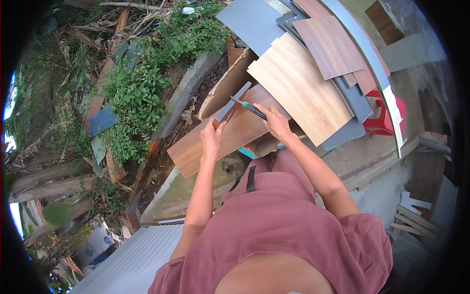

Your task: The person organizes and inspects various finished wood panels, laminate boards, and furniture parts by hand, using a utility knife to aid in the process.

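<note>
My left hand (211, 139) is closed on the lower end of a narrow grey strip (234, 101), which points up and to the right. In my right hand (275, 123) is a utility knife (253, 109) with a dark and teal handle, its blade tip close by the strip's edge. Beneath both hands lies a long brown wood-look plank (196, 149), resting across an opened cardboard box (226, 88). A lighter wood-look plank (301, 88) lies just beyond my right hand.
More planks, including a dark brown one (328, 44) and a grey-blue sheet (257, 24), are piled ahead. A red plastic stool (379, 115) stands at the right under a long curved white strip (391, 112). Green plants (129, 88) and a concrete curb (188, 88) border the left.
</note>
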`<state>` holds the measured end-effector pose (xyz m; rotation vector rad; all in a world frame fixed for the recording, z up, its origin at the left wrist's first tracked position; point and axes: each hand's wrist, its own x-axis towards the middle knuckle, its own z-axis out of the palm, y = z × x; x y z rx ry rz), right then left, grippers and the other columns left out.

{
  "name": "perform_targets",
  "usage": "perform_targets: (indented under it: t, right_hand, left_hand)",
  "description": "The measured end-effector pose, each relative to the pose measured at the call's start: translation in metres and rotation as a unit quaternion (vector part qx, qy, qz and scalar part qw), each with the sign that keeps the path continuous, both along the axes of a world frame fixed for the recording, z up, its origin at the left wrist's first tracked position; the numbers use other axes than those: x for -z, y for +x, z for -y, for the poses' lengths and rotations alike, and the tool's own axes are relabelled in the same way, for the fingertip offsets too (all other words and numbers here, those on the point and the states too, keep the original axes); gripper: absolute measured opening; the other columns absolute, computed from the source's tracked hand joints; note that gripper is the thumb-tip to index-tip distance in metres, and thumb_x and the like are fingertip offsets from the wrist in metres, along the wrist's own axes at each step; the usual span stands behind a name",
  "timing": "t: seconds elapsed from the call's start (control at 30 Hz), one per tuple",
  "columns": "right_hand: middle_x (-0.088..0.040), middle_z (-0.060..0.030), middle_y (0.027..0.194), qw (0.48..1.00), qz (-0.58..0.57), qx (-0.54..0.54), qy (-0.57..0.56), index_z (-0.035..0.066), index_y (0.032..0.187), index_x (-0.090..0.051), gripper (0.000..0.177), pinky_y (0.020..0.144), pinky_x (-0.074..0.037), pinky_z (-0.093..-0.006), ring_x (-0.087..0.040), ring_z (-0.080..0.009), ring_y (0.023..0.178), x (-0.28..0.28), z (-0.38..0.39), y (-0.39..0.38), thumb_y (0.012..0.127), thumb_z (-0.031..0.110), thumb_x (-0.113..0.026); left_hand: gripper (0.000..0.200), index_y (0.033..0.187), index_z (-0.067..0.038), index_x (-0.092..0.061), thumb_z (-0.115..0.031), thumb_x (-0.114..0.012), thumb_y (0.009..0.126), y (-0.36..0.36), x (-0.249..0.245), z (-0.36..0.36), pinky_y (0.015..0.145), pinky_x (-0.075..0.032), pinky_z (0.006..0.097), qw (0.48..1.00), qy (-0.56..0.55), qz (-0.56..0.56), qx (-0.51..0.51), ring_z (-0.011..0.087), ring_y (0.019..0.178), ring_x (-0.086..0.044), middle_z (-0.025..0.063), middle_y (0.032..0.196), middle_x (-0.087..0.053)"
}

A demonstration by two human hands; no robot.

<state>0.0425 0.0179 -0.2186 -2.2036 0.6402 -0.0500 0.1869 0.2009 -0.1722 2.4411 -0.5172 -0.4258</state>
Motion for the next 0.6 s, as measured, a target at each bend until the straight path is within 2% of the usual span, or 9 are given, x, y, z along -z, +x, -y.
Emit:
perform_targets:
  t: [0.13, 0.37, 0.4, 0.43, 0.47, 0.5, 0.53, 0.57, 0.6]
  right_hand:
    - [-0.052, -0.0155, 0.100, 0.999, -0.036, 0.016, 0.004, 0.030, 0.131, -0.046, 0.058, 0.076, -0.048, -0.0459, -0.059, -0.0353, 0.091, 0.031, 0.018, 0.019, 0.080, 0.007, -0.059]
    - [-0.054, -0.0159, 0.100, 0.995, -0.090, 0.042, -0.007, 0.031, 0.132, -0.044, 0.057, 0.080, -0.047, -0.0479, -0.058, -0.0355, 0.095, 0.073, 0.044, 0.044, 0.082, 0.012, -0.061]
    - [-0.056, -0.0189, 0.099, 0.995, -0.080, 0.062, 0.015, 0.025, 0.133, -0.045, 0.053, 0.083, -0.046, -0.0474, -0.058, -0.0368, 0.096, 0.084, 0.045, 0.048, 0.083, 0.014, -0.060]
    - [-0.056, -0.0189, 0.099, 0.994, -0.083, 0.062, 0.019, 0.025, 0.133, -0.045, 0.053, 0.083, -0.046, -0.0474, -0.058, -0.0368, 0.096, 0.093, 0.044, 0.050, 0.083, 0.014, -0.060]
    - [-0.058, -0.0165, 0.094, 0.993, 0.012, 0.089, 0.071, 0.022, 0.129, -0.048, 0.047, 0.078, -0.047, -0.0449, -0.060, -0.0326, 0.091, 0.101, 0.044, 0.052, 0.084, 0.014, -0.058]
    - [-0.060, -0.0141, 0.090, 0.980, 0.109, 0.115, 0.120, 0.020, 0.125, -0.051, 0.041, 0.074, -0.048, -0.0424, -0.061, -0.0285, 0.086, 0.106, 0.045, 0.056, 0.085, 0.013, -0.056]
    - [-0.060, -0.0141, 0.090, 0.980, 0.108, 0.115, 0.123, 0.020, 0.125, -0.051, 0.041, 0.074, -0.048, -0.0424, -0.061, -0.0285, 0.086, 0.101, 0.046, 0.058, 0.085, 0.013, -0.056]
    - [-0.060, -0.0103, 0.082, 0.965, 0.050, 0.113, 0.230, 0.017, 0.120, -0.053, 0.035, 0.066, -0.047, -0.0380, -0.060, -0.0231, 0.075, 0.096, 0.047, 0.060, 0.085, 0.016, -0.056]
    - [-0.059, -0.0065, 0.074, 0.936, -0.007, 0.110, 0.334, 0.014, 0.115, -0.055, 0.030, 0.058, -0.047, -0.0335, -0.058, -0.0177, 0.065, 0.094, 0.045, 0.060, 0.086, 0.019, -0.056]
  left_hand:
    - [0.034, 0.104, -0.002, -0.063, -0.025, -0.069, 0.080, -0.004, -0.008, -0.008, 0.070, -0.047, 0.0364, 0.999, 0.016, -0.038, -0.034, 0.0287, 0.078, -0.065, 0.0195, 0.086, -0.067]
    - [0.039, 0.100, 0.004, -0.063, -0.028, -0.070, 0.080, -0.004, -0.005, -0.025, 0.067, -0.046, 0.0330, 0.998, 0.004, -0.027, -0.054, 0.0214, 0.070, -0.060, 0.0179, 0.079, -0.065]
    - [0.037, 0.100, 0.003, -0.062, -0.027, -0.070, 0.081, 0.002, 0.006, -0.033, 0.063, -0.045, 0.0324, 0.998, -0.003, -0.029, -0.056, 0.0164, 0.065, -0.053, 0.0125, 0.071, -0.062]
    - [0.035, 0.101, 0.003, -0.062, -0.025, -0.070, 0.081, 0.007, 0.008, -0.036, 0.058, -0.043, 0.0317, 0.998, -0.011, -0.030, -0.059, 0.0113, 0.060, -0.047, 0.0071, 0.064, -0.058]
    - [0.035, 0.100, 0.003, -0.063, -0.025, -0.071, 0.080, 0.013, 0.008, -0.040, 0.064, -0.046, 0.0281, 0.995, 0.058, -0.040, -0.068, 0.0106, 0.068, -0.055, 0.0098, 0.075, -0.065]
    - [0.035, 0.100, 0.003, -0.063, -0.025, -0.071, 0.080, 0.019, 0.016, -0.046, 0.064, -0.046, 0.0281, 0.995, 0.059, -0.040, -0.067, 0.0106, 0.068, -0.055, 0.0098, 0.075, -0.065]
    - [0.035, 0.100, 0.003, -0.063, -0.024, -0.071, 0.081, 0.023, 0.028, -0.055, 0.068, -0.047, 0.0272, 0.997, -0.007, -0.055, -0.063, 0.0106, 0.073, -0.057, 0.0096, 0.081, -0.067]
    - [0.034, 0.101, 0.003, -0.063, -0.024, -0.071, 0.081, 0.026, 0.038, -0.067, 0.071, -0.047, 0.0263, 0.993, -0.071, -0.071, -0.058, 0.0105, 0.078, -0.059, 0.0095, 0.088, -0.068]
    - [0.034, 0.101, 0.003, -0.063, -0.024, -0.071, 0.081, 0.027, 0.036, -0.069, 0.071, -0.047, 0.0263, 0.993, -0.066, -0.073, -0.058, 0.0105, 0.078, -0.059, 0.0095, 0.088, -0.068]
